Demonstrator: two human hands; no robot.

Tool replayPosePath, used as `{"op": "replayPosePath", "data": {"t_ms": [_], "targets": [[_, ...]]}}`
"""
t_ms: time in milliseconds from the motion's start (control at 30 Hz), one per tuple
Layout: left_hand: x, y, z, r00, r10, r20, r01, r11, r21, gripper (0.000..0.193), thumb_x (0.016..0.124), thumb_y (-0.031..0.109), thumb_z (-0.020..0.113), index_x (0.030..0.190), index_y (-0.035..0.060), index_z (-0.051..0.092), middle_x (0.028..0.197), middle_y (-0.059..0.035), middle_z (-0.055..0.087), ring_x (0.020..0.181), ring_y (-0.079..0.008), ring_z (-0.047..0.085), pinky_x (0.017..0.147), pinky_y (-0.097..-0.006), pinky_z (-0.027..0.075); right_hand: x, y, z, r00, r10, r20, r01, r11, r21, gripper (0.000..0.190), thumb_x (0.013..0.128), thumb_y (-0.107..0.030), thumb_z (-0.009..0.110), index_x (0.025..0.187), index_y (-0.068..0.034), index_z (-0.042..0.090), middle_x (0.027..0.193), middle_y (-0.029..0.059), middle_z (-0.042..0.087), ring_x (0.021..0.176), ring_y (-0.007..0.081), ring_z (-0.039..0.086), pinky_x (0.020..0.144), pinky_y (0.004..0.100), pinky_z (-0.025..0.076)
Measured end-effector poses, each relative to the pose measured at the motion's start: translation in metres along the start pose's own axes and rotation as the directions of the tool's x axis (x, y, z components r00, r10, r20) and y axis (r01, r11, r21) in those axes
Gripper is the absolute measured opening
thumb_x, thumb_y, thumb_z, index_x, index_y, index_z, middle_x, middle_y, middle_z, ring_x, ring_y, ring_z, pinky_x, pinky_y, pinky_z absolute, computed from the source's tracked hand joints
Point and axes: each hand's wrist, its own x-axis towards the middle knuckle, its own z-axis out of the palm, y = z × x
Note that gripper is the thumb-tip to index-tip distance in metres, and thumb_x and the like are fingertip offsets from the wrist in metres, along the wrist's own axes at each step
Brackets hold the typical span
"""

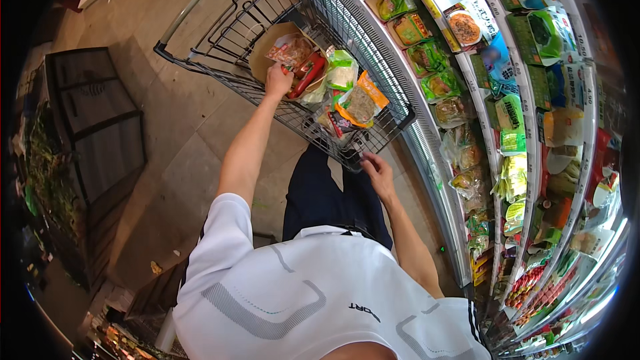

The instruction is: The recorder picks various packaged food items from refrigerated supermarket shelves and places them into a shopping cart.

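A black wire shopping cart stands before me. Inside it lies an open brown paper bag, holding a clear pack of food and long red chili peppers. My left hand is at the bag's near edge, its fingers closed on a red pepper, which they partly hide. To the right of the bag lie a green-and-white packet and an orange-edged packet, with other packs beneath. My right hand is beside the cart's near corner, its fingers slightly curled and apart; no held thing shows.
Along the right runs a refrigerated shelf case with rows of packaged vegetables and boxed foods, close to the cart. At the left stands a dark slatted display stand with greens beside it. Tiled floor shows between the stand and the cart.
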Motion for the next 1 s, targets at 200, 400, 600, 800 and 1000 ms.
{"op": "replayPosePath", "data": {"t_ms": [200, 400, 600, 800, 1000], "targets": [[0.058, -0.020, 0.021, 0.870, -0.470, 0.151, 0.469, 0.690, -0.552, 0.042, 0.078, 0.013, 0.067, 0.113, -0.0065, 0.056, 0.113, -0.0222, 0.062, 0.104, -0.0335, 0.060, 0.090, -0.0392, 0.044, -0.028, 0.053, -0.022, 0.980, 0.158, -0.117, -0.149, 0.985, 0.082, 0.031, 0.095, -0.014, 0.055, 0.122, 0.001, 0.057, 0.113, 0.0119, 0.064, 0.098, 0.0161, 0.062, 0.082, 0.0261, 0.049], [0.078, -0.012, 0.023, 0.957, -0.284, -0.066, 0.272, 0.951, -0.150, 0.041, 0.078, 0.015, 0.067, 0.114, 0.0000, 0.054, 0.112, -0.0228, 0.062, 0.107, -0.0386, 0.058, 0.093, -0.0398, 0.044, -0.055, 0.076, -0.018, 0.947, 0.283, -0.152, -0.266, 0.956, 0.122, 0.031, 0.095, -0.014, 0.055, 0.123, 0.000, 0.057, 0.114, 0.0119, 0.064, 0.097, 0.0153, 0.062, 0.080, 0.0244, 0.049], [0.096, -0.030, 0.018, 0.964, -0.261, 0.052, 0.249, 0.954, 0.166, 0.044, 0.080, 0.025, 0.067, 0.116, 0.0038, 0.055, 0.114, -0.0223, 0.061, 0.110, -0.0368, 0.058, 0.093, -0.0433, 0.045, -0.063, 0.084, -0.009, 0.927, 0.337, -0.163, -0.318, 0.939, 0.133, 0.032, 0.094, -0.014, 0.055, 0.123, 0.001, 0.057, 0.113, 0.0122, 0.064, 0.096, 0.0146, 0.062, 0.079, 0.0236, 0.049], [0.104, -0.017, 0.006, 0.951, -0.289, 0.113, 0.237, 0.910, 0.339, 0.036, 0.081, 0.026, 0.066, 0.107, 0.0015, 0.065, 0.108, -0.0241, 0.064, 0.104, -0.0384, 0.061, 0.089, -0.0450, 0.049, -0.059, 0.085, -0.006, 0.939, 0.296, -0.176, -0.278, 0.953, 0.118, 0.032, 0.093, -0.012, 0.055, 0.121, 0.002, 0.058, 0.110, 0.0128, 0.066, 0.093, 0.0150, 0.063, 0.079, 0.0251, 0.049], [0.099, -0.020, 0.000, 0.984, -0.144, 0.107, 0.093, 0.919, 0.383, 0.026, 0.083, 0.024, 0.061, 0.095, 0.0028, 0.071, 0.101, -0.0257, 0.065, 0.099, -0.0394, 0.063, 0.085, -0.0446, 0.051, -0.060, 0.080, -0.003, 0.914, 0.371, -0.162, -0.347, 0.924, 0.161, 0.032, 0.093, -0.014, 0.055, 0.122, 0.000, 0.057, 0.110, 0.0109, 0.065, 0.094, 0.0142, 0.063, 0.078, 0.0244, 0.048]]}}
